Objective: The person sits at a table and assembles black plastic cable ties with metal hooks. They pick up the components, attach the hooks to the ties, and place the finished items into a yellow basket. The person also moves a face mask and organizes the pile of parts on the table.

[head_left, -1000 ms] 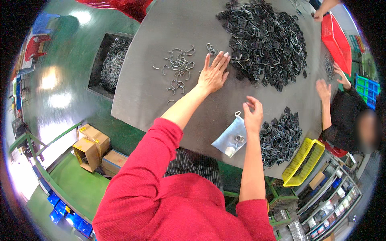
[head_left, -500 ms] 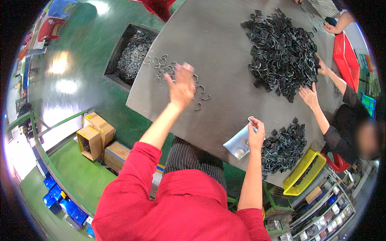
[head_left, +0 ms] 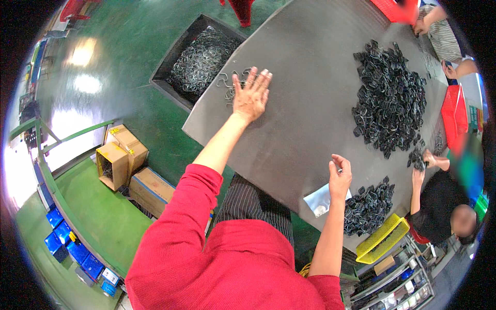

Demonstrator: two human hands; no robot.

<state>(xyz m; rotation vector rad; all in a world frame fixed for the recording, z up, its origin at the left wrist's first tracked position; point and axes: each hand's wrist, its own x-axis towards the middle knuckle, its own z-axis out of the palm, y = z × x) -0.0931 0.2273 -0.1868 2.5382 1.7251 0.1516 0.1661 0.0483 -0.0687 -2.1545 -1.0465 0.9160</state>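
My left hand [head_left: 251, 97] lies with fingers spread, palm down, at the left edge of the grey table. Beside and partly under it are several small bent metal wire rings [head_left: 227, 93]. My right hand [head_left: 339, 177] is raised over the table's near side, thumb and fingers pinched together; what sits between the fingertips is too small to make out. A pale blue plastic bag [head_left: 318, 200] lies just below that hand, partly hidden by my wrist. To its right spreads a small pile of black clip-like parts with metal rings [head_left: 369, 206].
A dark bin of metal rings [head_left: 201, 64] stands beyond the table's left edge. A larger heap of black parts [head_left: 387, 98] covers the far right. Co-workers' hands [head_left: 419, 173] work at that side. A yellow basket [head_left: 382, 240] and a red basket [head_left: 454, 116] stand along the right edge.
My left hand has swept the loose rings toward the table's left edge, bunching them there. My right hand stays near the bag. The co-worker's hands have gathered black parts from the heap.
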